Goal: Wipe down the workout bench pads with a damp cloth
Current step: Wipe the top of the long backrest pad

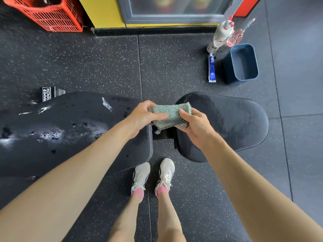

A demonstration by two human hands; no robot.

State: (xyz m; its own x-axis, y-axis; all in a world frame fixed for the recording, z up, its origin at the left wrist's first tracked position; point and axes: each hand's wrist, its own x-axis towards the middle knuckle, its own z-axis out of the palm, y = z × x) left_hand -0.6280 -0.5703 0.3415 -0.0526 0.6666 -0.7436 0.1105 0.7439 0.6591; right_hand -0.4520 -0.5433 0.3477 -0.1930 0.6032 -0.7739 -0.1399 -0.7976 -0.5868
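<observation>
A folded green cloth with a dark mesh edge is held in both hands above the gap between the two black bench pads. My left hand grips its left end, thumb lying across the top. My right hand grips its right end from below, thumb on top. The long back pad lies to the left, wet with droplets and white streaks. To the right is the rounded seat pad, which looks dull and smeared.
A blue bin stands on the speckled rubber floor at the back right, with a white spray bottle, a clear pink bottle and a blue tube beside it. A red crate sits back left. My shoes stand before the bench.
</observation>
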